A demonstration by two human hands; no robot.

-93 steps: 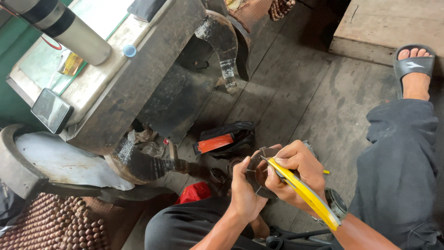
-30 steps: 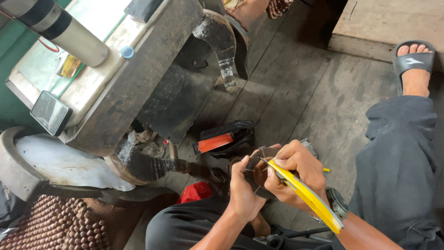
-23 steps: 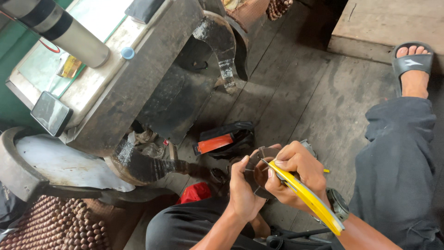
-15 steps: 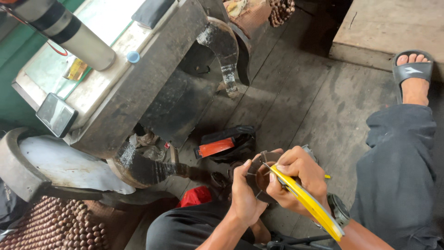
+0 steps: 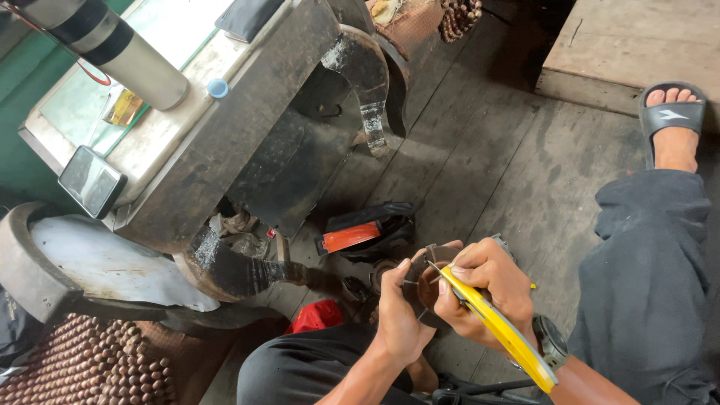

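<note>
Resting between both hands [image 5: 450, 304]: round part [image 5: 429, 283]

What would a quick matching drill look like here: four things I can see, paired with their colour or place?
Things:
1. tool handle
2. round part
3. wristwatch
4. sandal

Descriptions:
a. on the foot, upper right of the view
b. yellow, gripped by the right hand
c. dark, on the right wrist
d. brownish, held up by the left hand

Pairs: 1-b, 2-d, 3-c, 4-a
</note>
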